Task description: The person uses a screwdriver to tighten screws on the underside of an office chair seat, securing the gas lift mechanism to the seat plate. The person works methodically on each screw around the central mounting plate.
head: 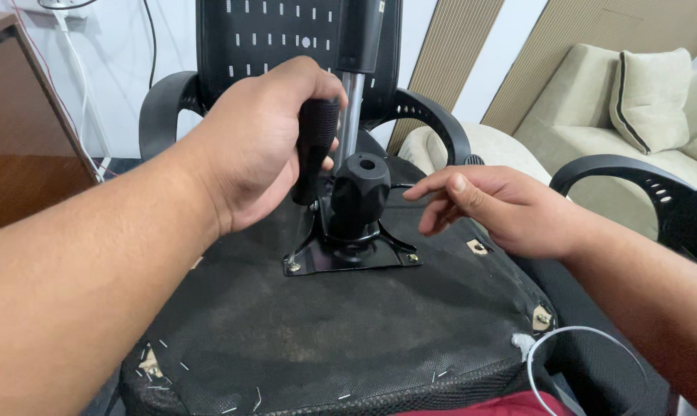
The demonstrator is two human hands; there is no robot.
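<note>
An office chair lies overturned with the black underside of its seat (348, 331) facing me. A black metal mounting plate (364, 258) with a round black knob (360, 185) and a chrome gas cylinder (350, 115) sits at the seat's middle. My left hand (260, 142) is wrapped around the black handle of a screwdriver (315, 150), whose tip points down at the screw (293, 266) in the plate's near-left corner. My right hand (495, 208) hovers to the right of the knob, fingers loosely spread and holding nothing.
The chair's mesh backrest (279, 38) and two black armrests (437, 119) stand behind the plate. A beige sofa with a cushion (649, 92) is at the back right, a wooden cabinet (17, 139) at the left. A white cable (564, 339) loops at the lower right.
</note>
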